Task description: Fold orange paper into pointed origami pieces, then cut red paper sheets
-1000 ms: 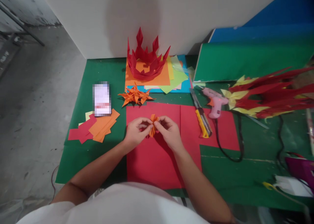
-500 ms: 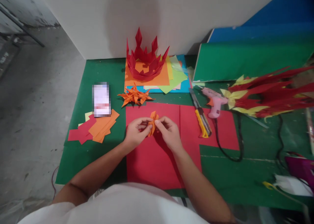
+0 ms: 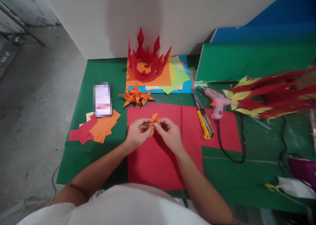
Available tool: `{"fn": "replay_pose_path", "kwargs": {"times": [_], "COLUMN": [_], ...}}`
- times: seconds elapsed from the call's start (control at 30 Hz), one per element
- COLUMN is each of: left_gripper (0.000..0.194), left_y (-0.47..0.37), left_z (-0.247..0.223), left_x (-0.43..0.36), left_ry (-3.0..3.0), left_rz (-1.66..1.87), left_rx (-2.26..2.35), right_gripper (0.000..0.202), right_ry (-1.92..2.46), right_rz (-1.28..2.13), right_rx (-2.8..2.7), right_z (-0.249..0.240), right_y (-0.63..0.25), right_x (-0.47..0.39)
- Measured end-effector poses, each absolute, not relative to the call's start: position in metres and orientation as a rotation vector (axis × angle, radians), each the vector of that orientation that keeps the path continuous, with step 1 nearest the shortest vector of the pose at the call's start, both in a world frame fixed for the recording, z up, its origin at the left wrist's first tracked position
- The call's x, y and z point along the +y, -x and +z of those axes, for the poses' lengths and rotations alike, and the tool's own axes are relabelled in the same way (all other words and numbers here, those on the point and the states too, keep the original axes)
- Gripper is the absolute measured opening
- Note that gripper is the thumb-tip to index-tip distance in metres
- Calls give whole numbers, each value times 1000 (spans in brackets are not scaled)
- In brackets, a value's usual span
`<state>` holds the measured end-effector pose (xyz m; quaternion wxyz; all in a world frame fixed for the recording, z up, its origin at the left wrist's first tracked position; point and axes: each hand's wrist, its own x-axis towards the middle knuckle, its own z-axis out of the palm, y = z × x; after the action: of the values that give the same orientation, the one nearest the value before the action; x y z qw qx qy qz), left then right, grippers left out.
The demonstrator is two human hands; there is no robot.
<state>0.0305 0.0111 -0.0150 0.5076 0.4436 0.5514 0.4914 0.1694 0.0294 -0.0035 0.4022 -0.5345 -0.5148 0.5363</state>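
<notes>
Between my hands is a small orange folded paper flower (image 3: 154, 117), held above the red paper sheets (image 3: 163, 167). My left hand (image 3: 138, 132) pinches it from the left, and my right hand (image 3: 170, 133) pinches it from the right with thumb and forefinger. The fingertips cover much of the flower. Just beyond my hands lies a cluster of orange origami flowers (image 3: 137, 96). A red folded-paper crown (image 3: 148, 70) stands behind them on a stack of coloured paper.
Right of the hands lie a yellow utility knife (image 3: 203, 124) and a pink glue gun (image 3: 217, 103) with a black cord. Red and yellow paper flames (image 3: 271, 95) extend further right. A blurred phone (image 3: 102, 100) and paper pieces (image 3: 102, 129) are at left on the green table (image 3: 81, 164).
My right fingers have shifted slightly over the orange paper flower, and it now looks more covered and turned a little. The other things keep their places on the table.
</notes>
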Motion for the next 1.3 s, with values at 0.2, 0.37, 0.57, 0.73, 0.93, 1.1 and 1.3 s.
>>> {"fn": "replay_pose_path", "kwargs": {"times": [0.2,0.37,0.57,0.73,0.93,1.1,1.3], "left_gripper": [17,19,19,22,22,22,25], "left_y": [-28,-27,-26,-27,-28,-24,-21], "left_z": [-13,-16,-16,-15,-16,-13,-11], "left_x": [11,13,12,14,14,11,14], "left_ry": [-1179,-1122,-1202,-1152,-1163,-1593,-1698], "left_rz": [1174,1168,1153,1170,1149,1128,1134], "left_rx": [1351,1331,1325,1313,1300,1319,1319], "right_gripper": [12,15,13,18,16,10,10], "right_ry": [1425,1376,1360,1282,1256,1328,1323], "right_rz": [1091,1234,1296,1488,1526,1410,1314], "right_rx": [-1533,-1495,-1449,-1255,-1185,-1333,-1381], "right_z": [-8,-15,-14,-8,-4,-11,-16], "right_y": [-169,-173,-175,-176,-173,-171,-169], "right_x": [25,29,30,33,33,30,28]}}
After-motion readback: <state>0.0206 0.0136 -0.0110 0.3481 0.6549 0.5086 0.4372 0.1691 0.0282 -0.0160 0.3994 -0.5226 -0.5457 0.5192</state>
